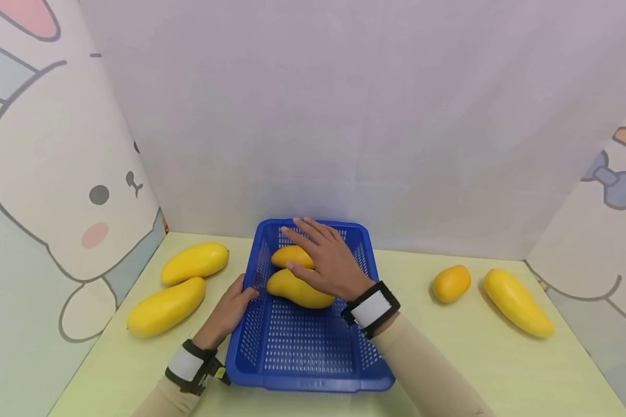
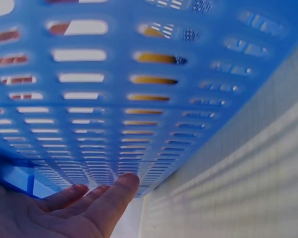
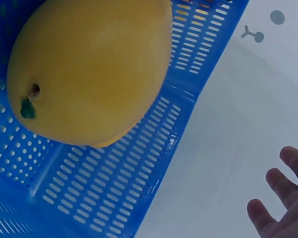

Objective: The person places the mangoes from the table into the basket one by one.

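A blue perforated basket (image 1: 313, 383) lies in the middle of the table, its slotted wall (image 2: 79, 106) filling much of the left wrist view. Two yellow mangoes rest inside it: a smaller one (image 1: 290, 255) toward the back and a larger one (image 1: 294, 289) in front. My left hand (image 1: 223, 313) holds the basket's left side, thumb over the rim and fingers (image 2: 116, 201) along the outside. Over the mangoes hovers my right hand (image 1: 330, 258), fingers extended and spread, partly covering both. In the right wrist view one mango (image 3: 94, 69) looms large, apart from the fingertips (image 3: 283, 186).
Two long yellow mangoes, one behind (image 1: 195, 263) and one in front (image 1: 166, 307), lie left of the basket. On the right are a small orange-yellow mango (image 1: 451, 284) and a long yellow one (image 1: 518, 303). A pale cloth wall (image 1: 313, 116) stands behind the table.
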{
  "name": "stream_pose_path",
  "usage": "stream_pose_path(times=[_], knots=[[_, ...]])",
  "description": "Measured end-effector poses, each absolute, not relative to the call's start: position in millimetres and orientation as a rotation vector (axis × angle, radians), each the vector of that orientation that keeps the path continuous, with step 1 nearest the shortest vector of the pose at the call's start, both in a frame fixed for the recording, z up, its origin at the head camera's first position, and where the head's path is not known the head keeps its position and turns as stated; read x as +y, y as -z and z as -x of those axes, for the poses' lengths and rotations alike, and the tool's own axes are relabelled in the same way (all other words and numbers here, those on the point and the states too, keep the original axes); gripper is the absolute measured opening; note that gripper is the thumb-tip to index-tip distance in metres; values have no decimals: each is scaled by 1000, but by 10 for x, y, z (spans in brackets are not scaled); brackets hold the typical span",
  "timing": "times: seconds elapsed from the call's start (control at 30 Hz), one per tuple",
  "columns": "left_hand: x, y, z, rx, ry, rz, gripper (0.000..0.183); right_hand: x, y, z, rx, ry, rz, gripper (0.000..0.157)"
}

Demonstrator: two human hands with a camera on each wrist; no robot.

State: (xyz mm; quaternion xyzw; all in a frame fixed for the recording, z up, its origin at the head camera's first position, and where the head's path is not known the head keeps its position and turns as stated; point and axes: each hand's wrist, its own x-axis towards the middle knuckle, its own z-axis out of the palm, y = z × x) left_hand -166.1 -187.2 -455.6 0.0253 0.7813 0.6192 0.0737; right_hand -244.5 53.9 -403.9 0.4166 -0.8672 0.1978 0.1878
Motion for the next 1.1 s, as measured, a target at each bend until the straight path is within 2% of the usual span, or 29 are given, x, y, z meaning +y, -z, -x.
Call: stream_pose_path(times=[1.1], knots=[[-1873,4587,1658,2309,-1897,-88,51,851,3916,2238,-2162,-841,-1025,66]])
